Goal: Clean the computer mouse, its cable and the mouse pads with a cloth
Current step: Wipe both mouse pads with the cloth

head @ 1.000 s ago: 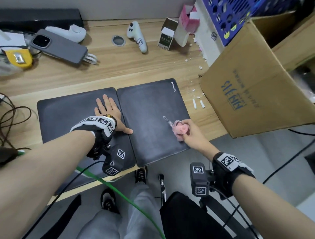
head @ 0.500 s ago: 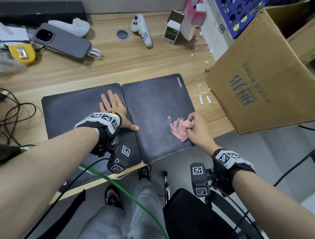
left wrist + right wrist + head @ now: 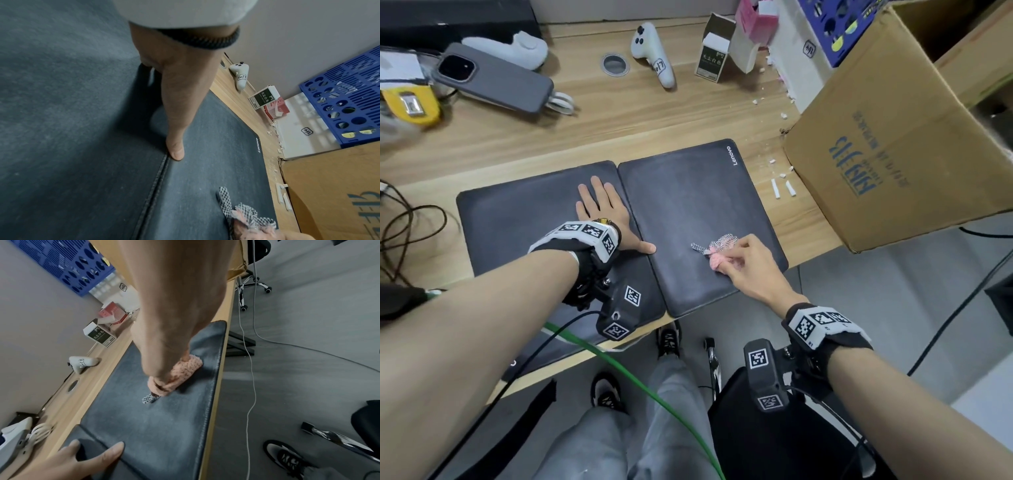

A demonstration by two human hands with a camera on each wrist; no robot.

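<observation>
Head: two pads abut at the desk front edge. Left hand lies flat, fingers straight, on the left pad; right hand grips one cloth on the right pad. No mouse seen.
Left wrist: thumb at the seam.
Right wrist: cloth near the front edge. Risk: a stroke could drag that pad off the desk.

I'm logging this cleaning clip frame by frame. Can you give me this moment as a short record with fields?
left hand: flat, fingers straight, pressing the left mouse pad, thumb at the seam
right hand: grips the pink cloth
cloth: on the right mouse pad, near its front edge
pads: side by side on the wooden desk
mouse: not in view
</observation>
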